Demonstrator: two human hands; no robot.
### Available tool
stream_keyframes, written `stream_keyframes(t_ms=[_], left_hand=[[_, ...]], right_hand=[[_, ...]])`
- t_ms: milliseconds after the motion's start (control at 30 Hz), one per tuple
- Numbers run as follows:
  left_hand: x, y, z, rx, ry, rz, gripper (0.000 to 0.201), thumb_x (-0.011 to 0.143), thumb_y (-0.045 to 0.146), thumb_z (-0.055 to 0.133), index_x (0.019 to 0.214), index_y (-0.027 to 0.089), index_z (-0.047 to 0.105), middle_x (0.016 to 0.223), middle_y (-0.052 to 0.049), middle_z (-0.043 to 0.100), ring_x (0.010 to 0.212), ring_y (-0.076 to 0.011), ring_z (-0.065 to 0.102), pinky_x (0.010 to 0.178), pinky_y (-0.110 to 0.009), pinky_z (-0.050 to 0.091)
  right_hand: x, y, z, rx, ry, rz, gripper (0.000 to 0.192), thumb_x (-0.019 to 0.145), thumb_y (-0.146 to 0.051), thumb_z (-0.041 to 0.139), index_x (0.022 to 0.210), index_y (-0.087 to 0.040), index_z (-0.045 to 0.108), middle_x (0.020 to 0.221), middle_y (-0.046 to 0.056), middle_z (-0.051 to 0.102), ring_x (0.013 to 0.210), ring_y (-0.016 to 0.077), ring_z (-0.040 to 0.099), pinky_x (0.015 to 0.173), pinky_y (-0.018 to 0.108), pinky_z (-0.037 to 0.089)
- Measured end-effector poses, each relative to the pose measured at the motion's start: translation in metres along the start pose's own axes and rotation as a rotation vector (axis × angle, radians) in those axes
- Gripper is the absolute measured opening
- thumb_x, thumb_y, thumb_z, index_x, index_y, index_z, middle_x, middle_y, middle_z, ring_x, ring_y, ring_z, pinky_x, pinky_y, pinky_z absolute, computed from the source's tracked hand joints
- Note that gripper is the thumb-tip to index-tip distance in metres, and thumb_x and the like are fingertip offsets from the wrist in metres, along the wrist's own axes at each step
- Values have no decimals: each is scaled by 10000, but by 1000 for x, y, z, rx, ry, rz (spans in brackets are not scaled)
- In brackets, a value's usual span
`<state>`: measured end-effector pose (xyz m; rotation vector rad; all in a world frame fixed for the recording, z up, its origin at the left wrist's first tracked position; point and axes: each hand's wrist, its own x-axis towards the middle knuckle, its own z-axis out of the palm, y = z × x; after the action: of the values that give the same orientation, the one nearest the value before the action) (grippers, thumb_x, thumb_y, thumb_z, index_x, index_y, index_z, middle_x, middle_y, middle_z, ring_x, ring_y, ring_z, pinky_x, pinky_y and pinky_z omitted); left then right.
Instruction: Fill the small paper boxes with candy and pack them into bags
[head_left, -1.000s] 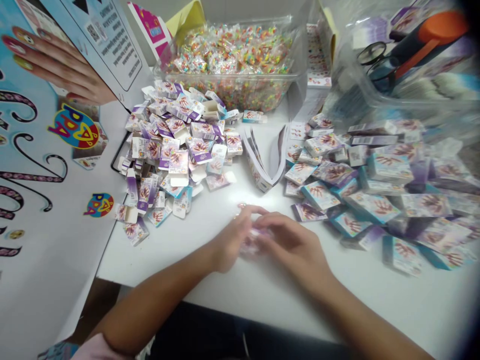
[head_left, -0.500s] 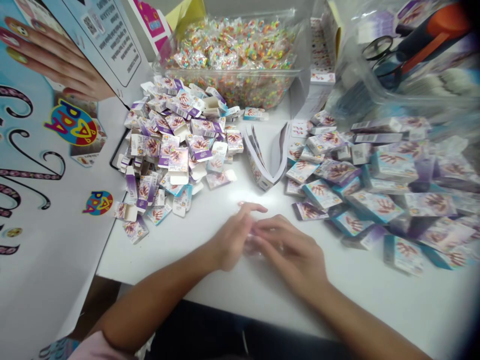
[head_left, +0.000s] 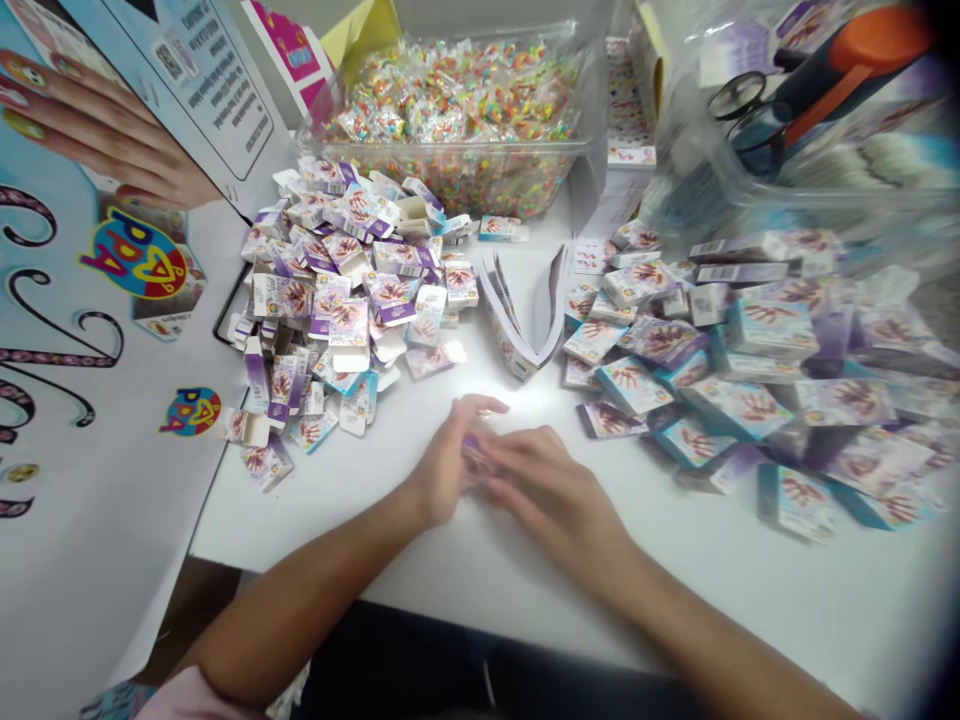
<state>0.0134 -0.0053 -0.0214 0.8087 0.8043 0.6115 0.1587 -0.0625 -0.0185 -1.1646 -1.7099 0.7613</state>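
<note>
Working at the near edge of the white tabletop (head_left: 465,560), I am bringing both hands together over one small purple carton (head_left: 474,458). My left hand (head_left: 448,462) is curling around it from the left, fingers bent, while my right hand (head_left: 551,492) is closing on it from the right; the two grips are meeting on the carton, which is showing only as a blurred sliver of purple between the fingers, just above the tabletop. How tightly either grip is pressing I cannot tell.

To the left, a heap of small open purple-and-white cartons (head_left: 349,290) is lying near a large printed display board (head_left: 97,330) that is leaning at the table's left side. To the right, a bigger heap of closed teal-and-purple boxes (head_left: 735,370) is spreading well apart from my hands. Between the heaps, a stack of flat unfolded cartons (head_left: 525,320) is fanning open. Behind, a clear plastic bin of multicoloured packets (head_left: 465,110) is standing, and scissors with an orange-handled tool (head_left: 810,90) are resting in a clear container at the upper right.
</note>
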Motion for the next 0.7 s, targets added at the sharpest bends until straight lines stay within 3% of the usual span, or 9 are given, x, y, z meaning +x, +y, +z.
stream_keyframes(t_ms=[100,200,267,367,433,500,700], left_hand=[[-3,0,-2,66,-60,87,722,848,818,294,1209,215,461,721,21,523,455,-80,424,383,-172,302],[-2,-3,-8,125,-91,239,698,875,784,299,1250,216,451,854,-26,575,583,-119,540,443,-202,403],[1,-4,-12,134,-53,340,692,880,780,293,1226,204,459,875,-42,585,674,-153,587,491,-225,455],[7,-4,-18,129,24,411,670,880,778,297,1162,193,463,815,-35,586,681,-163,592,502,-239,471],[9,-3,-19,133,51,402,650,887,769,297,1142,193,459,793,-26,584,657,-155,582,500,-241,471],[10,-2,-19,162,67,392,632,895,757,300,1135,196,461,790,-21,584,649,-149,577,502,-240,470],[12,4,-23,199,171,455,572,917,711,332,1081,186,490,746,-19,589,648,-149,580,512,-241,439]], right_hand=[[-4,-2,1,40,24,-33,449,919,-91,573,1314,-299,623,1023,55,680,876,146,683,716,264,583],[-3,2,-6,25,144,-5,407,890,-99,628,1241,-299,674,1003,36,697,830,136,687,699,256,577],[1,11,-18,11,371,92,367,863,-140,685,1197,-291,696,975,23,702,789,131,680,694,265,579],[12,29,-38,93,825,188,354,839,-235,733,1187,-264,677,967,21,683,762,140,685,722,324,600],[16,39,-47,144,961,170,273,859,-290,710,1124,-244,669,919,30,666,718,158,681,716,372,601],[15,44,-47,47,918,161,192,875,-309,682,1052,-234,670,856,41,646,672,169,652,656,360,575],[13,39,-24,-464,310,32,227,918,-331,580,1094,-199,635,846,42,643,668,156,589,657,308,490]])
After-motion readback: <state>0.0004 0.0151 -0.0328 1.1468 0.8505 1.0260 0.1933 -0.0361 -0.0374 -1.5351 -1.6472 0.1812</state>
